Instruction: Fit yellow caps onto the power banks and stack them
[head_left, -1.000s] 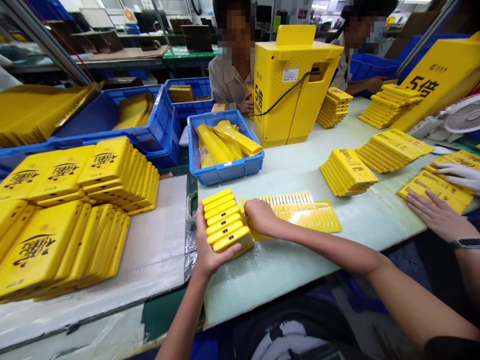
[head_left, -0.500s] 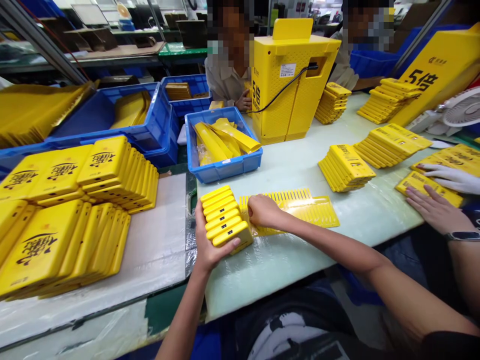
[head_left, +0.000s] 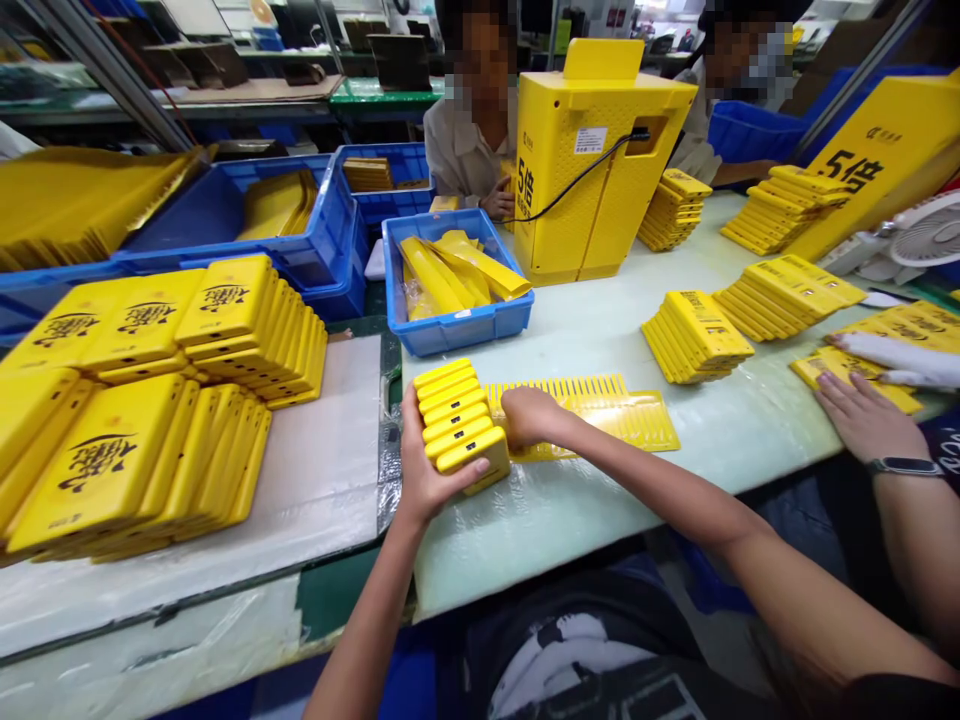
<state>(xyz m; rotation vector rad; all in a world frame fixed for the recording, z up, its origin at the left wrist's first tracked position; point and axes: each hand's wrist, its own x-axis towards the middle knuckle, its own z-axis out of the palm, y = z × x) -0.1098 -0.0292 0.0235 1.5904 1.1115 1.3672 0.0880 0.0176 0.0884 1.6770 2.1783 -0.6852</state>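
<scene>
Left hand [head_left: 424, 475] grips yellow cases [head_left: 459, 420], right hand [head_left: 531, 416] curled, hold unclear; cabinet [head_left: 574, 215] reads "5倍".

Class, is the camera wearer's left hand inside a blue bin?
No, the left hand grips a row of yellow cases in front of the nearest blue bin.
</scene>
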